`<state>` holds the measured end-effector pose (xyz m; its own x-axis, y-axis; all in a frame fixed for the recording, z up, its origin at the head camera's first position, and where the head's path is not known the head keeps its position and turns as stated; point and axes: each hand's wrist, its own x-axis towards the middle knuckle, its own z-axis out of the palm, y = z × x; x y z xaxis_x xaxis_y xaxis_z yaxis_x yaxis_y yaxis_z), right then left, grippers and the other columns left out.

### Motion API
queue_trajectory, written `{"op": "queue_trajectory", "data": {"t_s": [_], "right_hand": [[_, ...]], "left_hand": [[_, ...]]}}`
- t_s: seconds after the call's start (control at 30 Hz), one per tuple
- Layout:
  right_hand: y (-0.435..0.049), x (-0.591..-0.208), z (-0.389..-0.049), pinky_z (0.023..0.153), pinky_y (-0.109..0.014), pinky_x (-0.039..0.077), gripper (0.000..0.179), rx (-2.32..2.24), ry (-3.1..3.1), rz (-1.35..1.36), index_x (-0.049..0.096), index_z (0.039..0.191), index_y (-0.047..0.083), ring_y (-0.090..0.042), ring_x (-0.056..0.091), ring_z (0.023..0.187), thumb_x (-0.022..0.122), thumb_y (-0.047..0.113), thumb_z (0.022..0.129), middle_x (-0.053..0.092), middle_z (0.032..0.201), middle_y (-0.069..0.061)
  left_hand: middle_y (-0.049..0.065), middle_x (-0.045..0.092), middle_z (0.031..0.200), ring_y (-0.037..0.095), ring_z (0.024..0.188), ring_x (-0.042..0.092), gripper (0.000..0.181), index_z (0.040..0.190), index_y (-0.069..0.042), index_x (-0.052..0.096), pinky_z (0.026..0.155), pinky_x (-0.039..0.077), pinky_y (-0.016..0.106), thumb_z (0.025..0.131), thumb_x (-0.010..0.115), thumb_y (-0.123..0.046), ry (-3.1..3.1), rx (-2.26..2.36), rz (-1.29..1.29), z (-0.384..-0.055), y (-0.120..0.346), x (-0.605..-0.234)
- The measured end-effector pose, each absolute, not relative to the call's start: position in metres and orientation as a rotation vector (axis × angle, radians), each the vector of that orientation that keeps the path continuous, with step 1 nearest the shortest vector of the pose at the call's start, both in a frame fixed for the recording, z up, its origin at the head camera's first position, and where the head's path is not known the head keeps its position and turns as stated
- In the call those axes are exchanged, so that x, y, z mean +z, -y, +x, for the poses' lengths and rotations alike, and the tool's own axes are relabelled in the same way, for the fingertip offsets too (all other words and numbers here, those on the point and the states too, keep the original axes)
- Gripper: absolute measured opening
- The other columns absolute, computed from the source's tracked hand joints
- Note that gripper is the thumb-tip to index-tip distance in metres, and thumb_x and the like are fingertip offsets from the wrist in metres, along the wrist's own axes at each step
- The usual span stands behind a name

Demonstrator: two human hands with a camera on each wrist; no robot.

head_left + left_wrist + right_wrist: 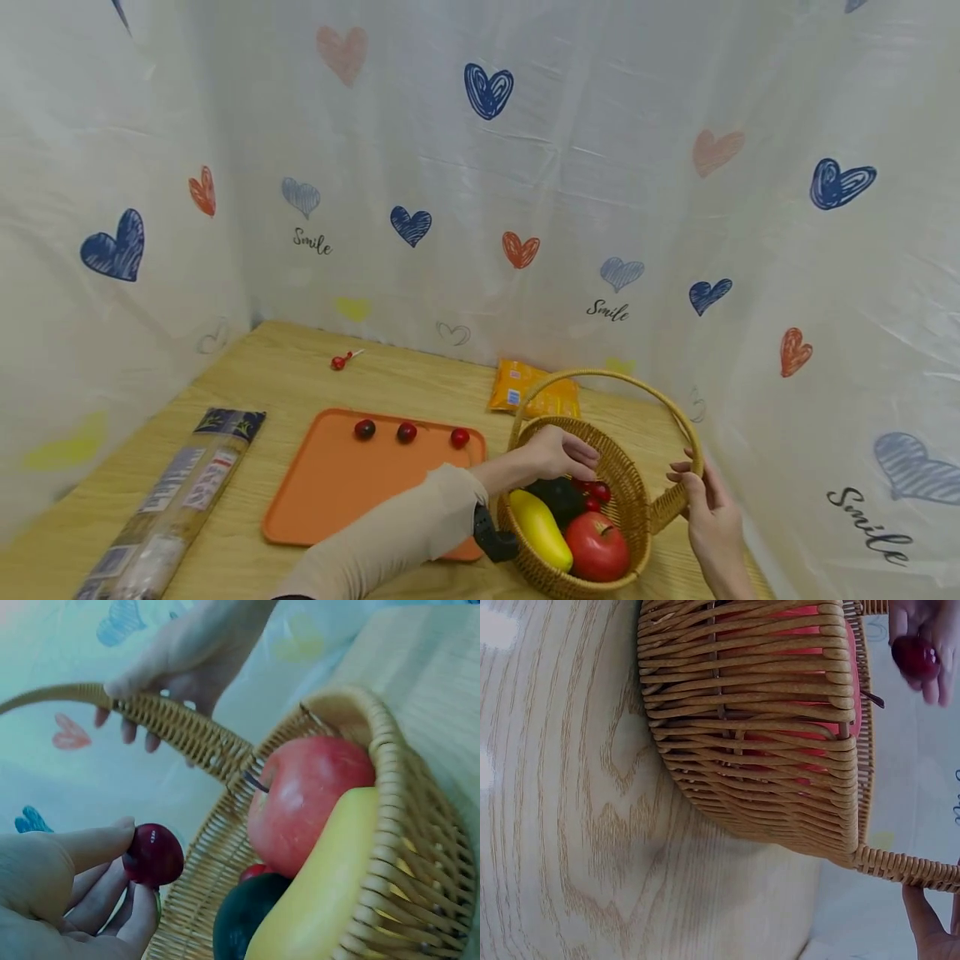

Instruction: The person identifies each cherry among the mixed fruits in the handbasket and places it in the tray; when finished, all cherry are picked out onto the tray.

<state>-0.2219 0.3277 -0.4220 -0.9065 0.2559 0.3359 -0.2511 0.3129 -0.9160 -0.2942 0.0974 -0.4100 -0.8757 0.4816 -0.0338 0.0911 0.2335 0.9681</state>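
Note:
My left hand (561, 452) is over the wicker basket (637, 487) and pinches a dark red cherry (156, 855) between thumb and fingers. Thumb and fingers of my right hand (711, 508) grip the right side of the basket's tall handle (611, 375). Inside the basket lie a red apple (597, 546), a long yellow fruit (542, 530), a dark green fruit (558, 500) and red cherries (601, 492). Three more cherries (407, 432) sit along the far side of an orange tray (352, 492), left of the basket and partly hidden by my left sleeve.
Behind the basket lies an orange packet (513, 387). A red lollipop (340, 362) rests near the table's back edge. On the left is a long clear-and-blue package (180, 500). A white curtain (420, 150) with printed hearts surrounds the wooden table (285, 367).

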Motion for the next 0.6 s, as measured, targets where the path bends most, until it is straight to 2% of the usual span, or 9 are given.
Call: {"op": "queue_trajectory", "data": {"t_s": [0.13,0.37,0.6], "right_hand": [[-0.328,-0.422,-0.222,0.066,-0.018,0.052,0.037,1.618,2.177,0.005,0.045,0.135,0.011,0.0,0.055,0.096,0.042,0.025,0.101,0.057,0.105,0.011],[-0.327,-0.42,-0.221,0.068,-0.017,0.052,0.038,1.64,2.166,-0.002,0.046,0.134,0.008,-0.001,0.055,0.096,0.043,0.027,0.101,0.058,0.104,0.01],[-0.328,-0.419,-0.22,0.067,-0.017,0.051,0.036,1.638,2.161,0.028,0.046,0.133,0.009,0.0,0.056,0.095,0.043,0.025,0.101,0.059,0.103,0.011]], "left_hand": [[-0.004,0.07,0.088,0.009,0.084,0.064,0.022,0.102,-0.01,0.073,0.086,0.05,0.033,0.08,0.075,-0.009,-2.135,1.721,0.559,-0.286,-0.081,-0.407],[-0.001,0.07,0.093,0.01,0.084,0.065,0.025,0.107,-0.006,0.072,0.078,0.053,0.028,0.081,0.074,-0.008,-2.066,1.799,0.592,-0.275,-0.056,-0.401],[0.004,0.07,0.097,0.012,0.088,0.064,0.023,0.105,-0.007,0.072,0.079,0.052,0.03,0.082,0.073,-0.007,-2.087,1.826,0.567,-0.266,-0.03,-0.399]]}}
